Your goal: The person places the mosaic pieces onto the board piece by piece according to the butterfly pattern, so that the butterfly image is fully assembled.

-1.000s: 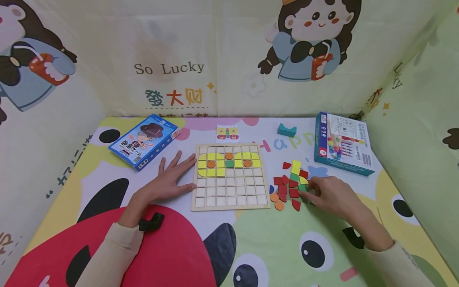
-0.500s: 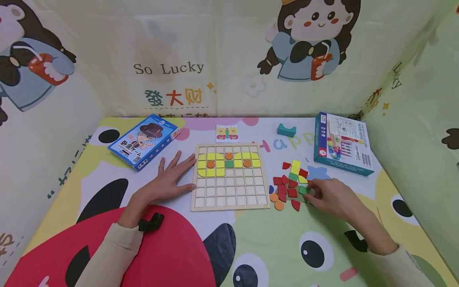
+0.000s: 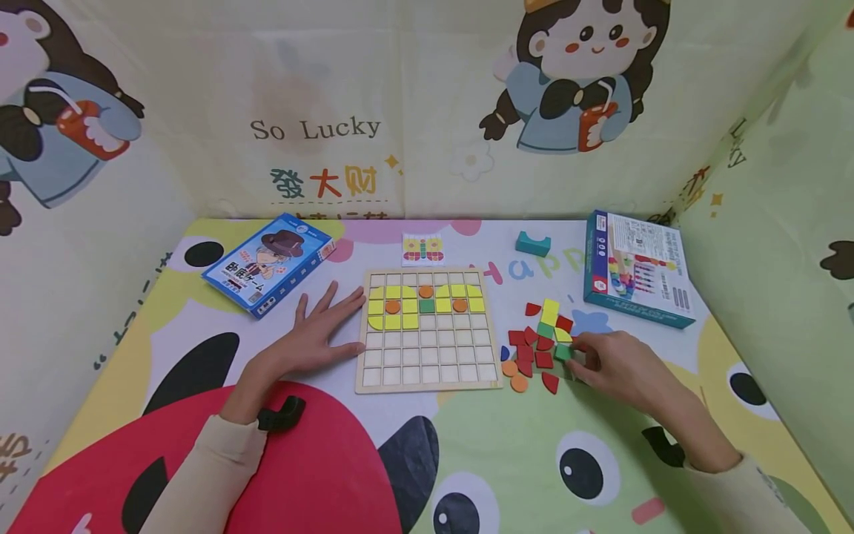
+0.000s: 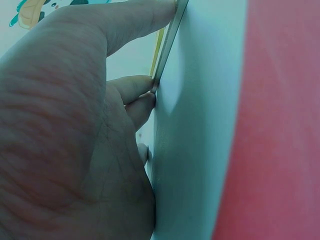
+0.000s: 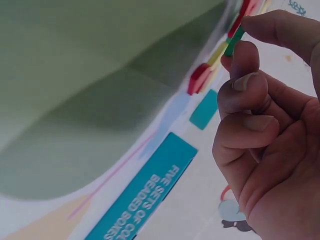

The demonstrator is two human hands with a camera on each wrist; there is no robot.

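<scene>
Three orange discs point(image 3: 460, 305), yellow tiles point(image 3: 393, 321) and one green square point(image 3: 426, 305) sit in the upper cells of the wooden grid board point(image 3: 427, 374) we have on the table. Our left hand point(image 3: 307, 334) is spread and grips nothing; its fingertips and thumb touch the board's left edge. Right of the board, our right hand point(image 3: 617, 363) pinches a green tile point(image 3: 563, 353) between thumb and forefinger, the other fingers curled toward the palm. That tile is at the right side of our loose pile, near red tiles point(image 3: 545, 360). Beyond the board we see a butterfly card point(image 3: 423, 250); a blue game box point(image 3: 267, 263) lies to its left, a teal block point(image 3: 534, 242) and a beaded-box set point(image 3: 637, 271) to its right.
</scene>
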